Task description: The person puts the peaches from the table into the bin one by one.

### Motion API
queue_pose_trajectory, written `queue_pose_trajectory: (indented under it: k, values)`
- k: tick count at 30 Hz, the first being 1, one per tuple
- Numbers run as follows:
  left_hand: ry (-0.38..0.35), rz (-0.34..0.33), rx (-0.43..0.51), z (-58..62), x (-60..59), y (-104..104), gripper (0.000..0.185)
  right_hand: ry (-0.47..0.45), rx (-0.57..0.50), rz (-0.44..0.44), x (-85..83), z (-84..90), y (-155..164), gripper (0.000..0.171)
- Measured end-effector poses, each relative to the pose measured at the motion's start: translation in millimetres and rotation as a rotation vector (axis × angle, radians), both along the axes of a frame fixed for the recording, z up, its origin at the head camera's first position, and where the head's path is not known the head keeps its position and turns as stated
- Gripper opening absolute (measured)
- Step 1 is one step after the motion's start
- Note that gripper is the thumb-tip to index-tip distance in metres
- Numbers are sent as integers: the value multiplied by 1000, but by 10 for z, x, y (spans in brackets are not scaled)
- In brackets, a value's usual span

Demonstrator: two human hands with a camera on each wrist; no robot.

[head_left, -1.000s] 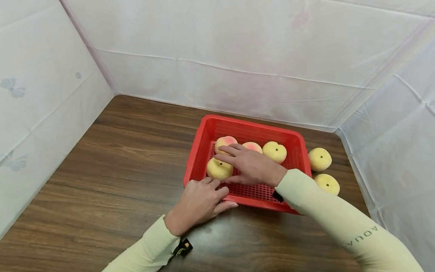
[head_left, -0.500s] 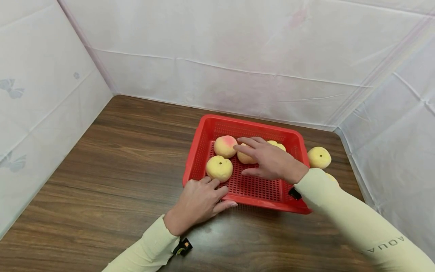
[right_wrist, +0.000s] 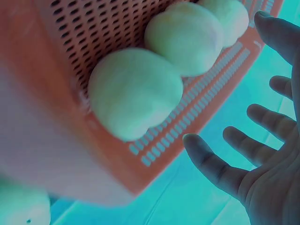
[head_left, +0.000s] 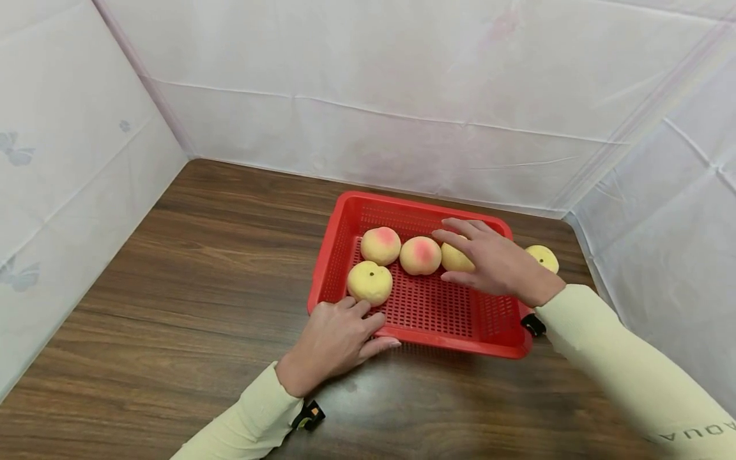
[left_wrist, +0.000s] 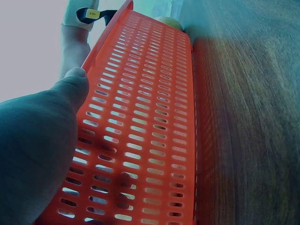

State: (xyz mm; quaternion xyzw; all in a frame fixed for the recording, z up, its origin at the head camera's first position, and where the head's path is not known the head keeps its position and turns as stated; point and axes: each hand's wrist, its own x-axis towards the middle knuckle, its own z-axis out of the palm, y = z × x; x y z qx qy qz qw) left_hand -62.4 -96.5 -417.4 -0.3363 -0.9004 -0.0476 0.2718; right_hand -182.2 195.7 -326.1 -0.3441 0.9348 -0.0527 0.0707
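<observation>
A red plastic basket (head_left: pixel 443 338) with perforated walls stands on the table with several peaches inside. My left hand (head_left: pixel 339 342) grips its front rim near the left corner, the thumb outside and the fingers over the edge; in the left wrist view the thumb (left_wrist: pixel 75 86) lies against the rim. Close to those fingers lies a yellow peach (head_left: pixel 370 283). Two blushed peaches, one at the back left (head_left: pixel 381 246) and one in the middle (head_left: pixel 420 255), sit behind it. My right hand (head_left: pixel 497 262), fingers spread, hovers above the basket's right side, partly covering another peach (head_left: pixel 457 257) and holding nothing.
Outside the basket to the right, a yellow peach (head_left: pixel 543 257) rests on the wooden table (head_left: pixel 230 255), partly behind the right hand. Pale patterned sheeting (head_left: pixel 368 128) walls in the back and both sides.
My right hand has moved rightward across the basket, from above the left peaches to the right-hand one, uncovering the middle peach. My left hand has kept its grip on the rim.
</observation>
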Motion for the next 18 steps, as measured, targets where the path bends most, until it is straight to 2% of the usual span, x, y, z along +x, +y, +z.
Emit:
queue_pose_trajectory:
  k: [9, 18]
  values:
    - [-11, -3, 3, 10, -4, 6, 50, 79, -50, -39, 23, 57, 350, 75]
    - [-17, 0, -4, 16, 0, 4, 50, 41, -31, -197, 163, 73, 727, 81]
